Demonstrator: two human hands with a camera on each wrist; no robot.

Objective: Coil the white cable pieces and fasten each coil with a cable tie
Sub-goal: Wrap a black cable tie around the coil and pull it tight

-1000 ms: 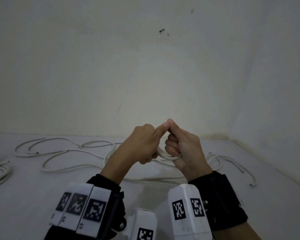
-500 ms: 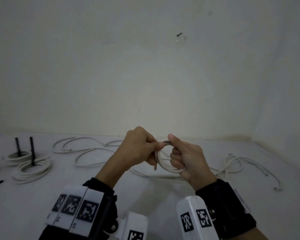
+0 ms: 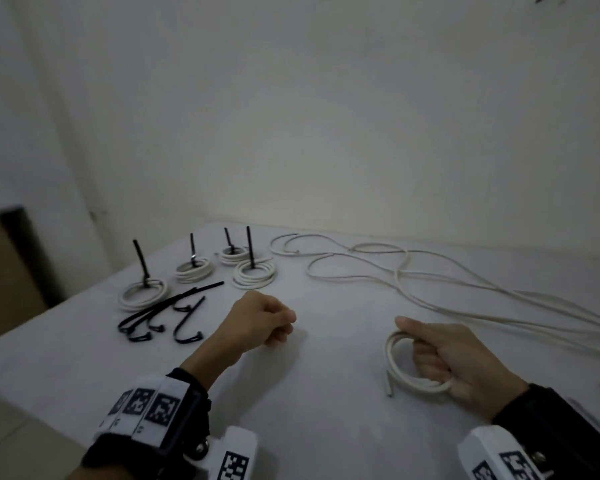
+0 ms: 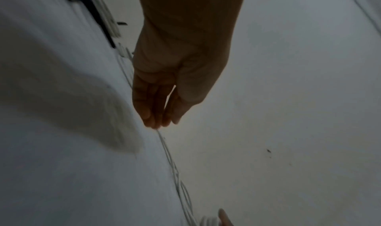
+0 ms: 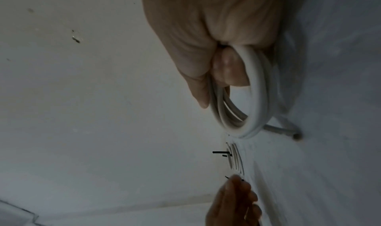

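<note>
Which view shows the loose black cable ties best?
The head view: the cable ties lie in plain sight on the table, left of the left hand. The left wrist view shows only blurred black streaks; the right wrist view hardly shows them.

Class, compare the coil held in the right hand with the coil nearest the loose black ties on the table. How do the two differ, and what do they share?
The held coil has no tie round it; the table coil is fastened with a black tie whose tail sticks up. The held coil is gripped by the right hand and stands tilted on edge; the table coil lies flat and untouched. A loose cable end sticks out from the held coil; none shows on the table coil. Both are white cable wound in several round loops.
</note>
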